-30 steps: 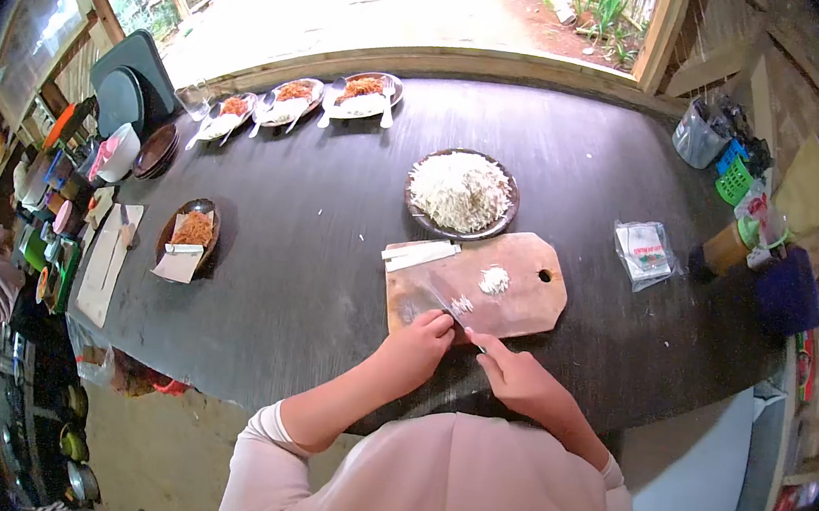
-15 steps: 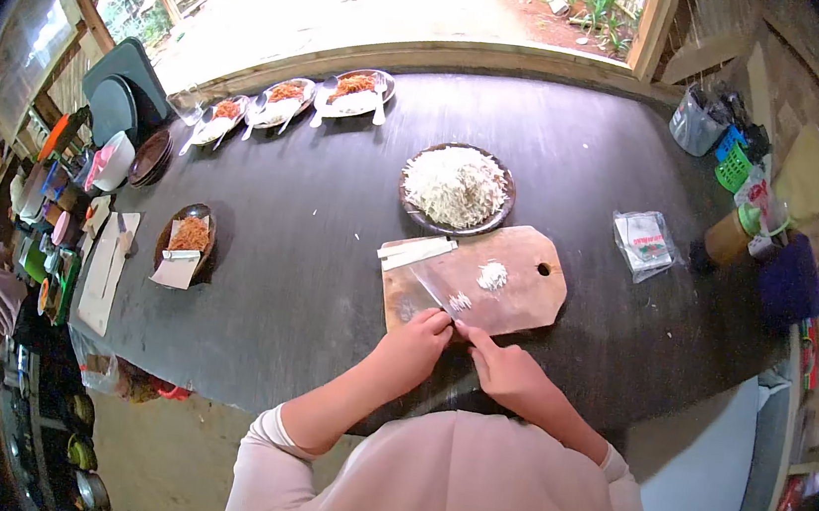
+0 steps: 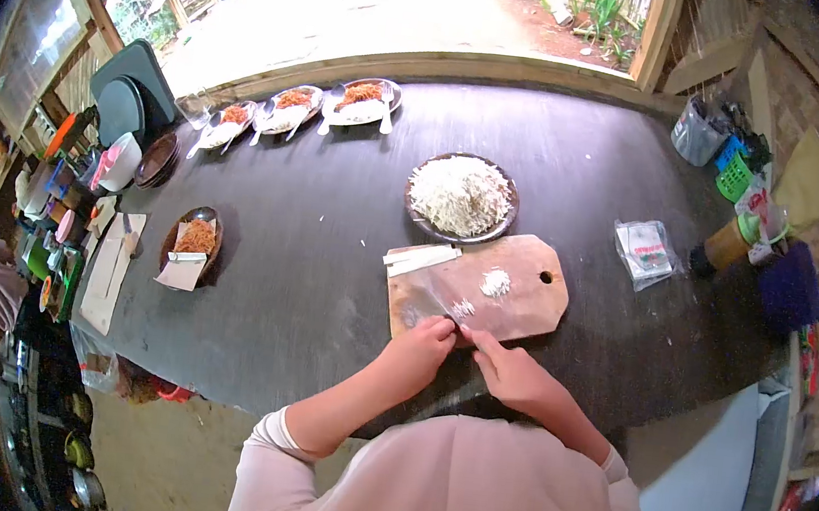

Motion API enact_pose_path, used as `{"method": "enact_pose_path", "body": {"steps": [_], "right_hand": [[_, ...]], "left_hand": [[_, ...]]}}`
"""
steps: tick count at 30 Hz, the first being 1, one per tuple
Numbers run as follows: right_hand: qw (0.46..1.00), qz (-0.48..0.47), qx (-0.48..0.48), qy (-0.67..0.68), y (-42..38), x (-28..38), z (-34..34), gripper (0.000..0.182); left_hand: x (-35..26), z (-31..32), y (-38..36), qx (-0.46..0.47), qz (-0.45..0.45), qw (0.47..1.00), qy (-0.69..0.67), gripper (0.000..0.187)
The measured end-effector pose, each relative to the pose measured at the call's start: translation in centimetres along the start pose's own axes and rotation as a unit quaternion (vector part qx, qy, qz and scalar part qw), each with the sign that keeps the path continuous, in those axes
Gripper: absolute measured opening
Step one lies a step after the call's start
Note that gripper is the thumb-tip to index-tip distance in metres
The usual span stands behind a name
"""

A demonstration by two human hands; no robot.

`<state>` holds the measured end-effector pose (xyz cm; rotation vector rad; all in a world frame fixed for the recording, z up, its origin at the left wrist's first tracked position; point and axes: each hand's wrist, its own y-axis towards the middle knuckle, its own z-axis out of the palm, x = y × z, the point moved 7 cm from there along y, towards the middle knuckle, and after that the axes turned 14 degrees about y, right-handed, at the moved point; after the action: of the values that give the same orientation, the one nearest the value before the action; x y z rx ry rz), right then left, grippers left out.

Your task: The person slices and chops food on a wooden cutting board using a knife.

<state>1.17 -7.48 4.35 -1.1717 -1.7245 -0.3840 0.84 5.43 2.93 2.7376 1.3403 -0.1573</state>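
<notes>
My left hand (image 3: 420, 349) and my right hand (image 3: 515, 371) meet fingertip to fingertip at the near edge of a wooden cutting board (image 3: 528, 313). Both pinch the near end of a thin clear plastic piece (image 3: 426, 287) that lies across the board's left half. Beside my fingers lies a small white pile (image 3: 463, 308), with a second one (image 3: 494, 282) mid-board. White strips (image 3: 419, 258) rest on the board's far left corner. Behind the board stands a dark plate (image 3: 411, 218) heaped with white shreds (image 3: 461, 194).
A clear packet (image 3: 645, 250) lies right of the board. A bowl of orange food (image 3: 194, 235) sits at the left, three served plates with spoons (image 3: 290, 108) at the far edge. Jars, baskets and bottles (image 3: 737, 180) crowd the right wall; stacked dishes (image 3: 134, 127) stand far left.
The hands stay at the board's near edge. Their fingertips have drawn closer together; the right hand has shifted slightly toward the left one.
</notes>
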Motion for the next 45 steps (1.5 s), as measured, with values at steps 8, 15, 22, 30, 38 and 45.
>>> {"method": "enact_pose_path", "body": {"steps": [8, 15, 22, 30, 38, 45], "right_hand": [[1.000, -0.016, -0.005, -0.017, 0.8, -0.7, 0.8, 0.041], [0.999, -0.033, -0.006, 0.018, -1.3, 1.6, -0.1, 0.039], [0.999, -0.050, -0.008, 0.009, 0.1, 0.7, 0.1, 0.041], [1.000, -0.004, 0.007, -0.005, 0.3, 0.0, 0.4, 0.041], [1.000, -0.005, 0.009, -0.001, 0.4, -0.4, 0.6, 0.040], [0.999, -0.034, 0.012, 0.012, -0.9, 0.7, -0.2, 0.040]], "left_hand": [[-0.2, -0.4, -0.2, -0.035, -0.012, 0.997, -0.063, 0.031], [-0.1, -0.4, -0.3, -0.060, -0.003, 0.996, -0.059, 0.031], [0.2, -0.5, -0.1, -0.057, 0.000, 0.997, -0.060, 0.030], [0.0, -0.5, -0.3, -0.053, -0.011, 0.996, -0.067, 0.028], [0.2, -0.1, -0.2, -0.065, -0.006, 0.996, -0.069, 0.027], [0.1, -0.5, -0.2, -0.060, -0.006, 0.996, -0.067, 0.026]]}}
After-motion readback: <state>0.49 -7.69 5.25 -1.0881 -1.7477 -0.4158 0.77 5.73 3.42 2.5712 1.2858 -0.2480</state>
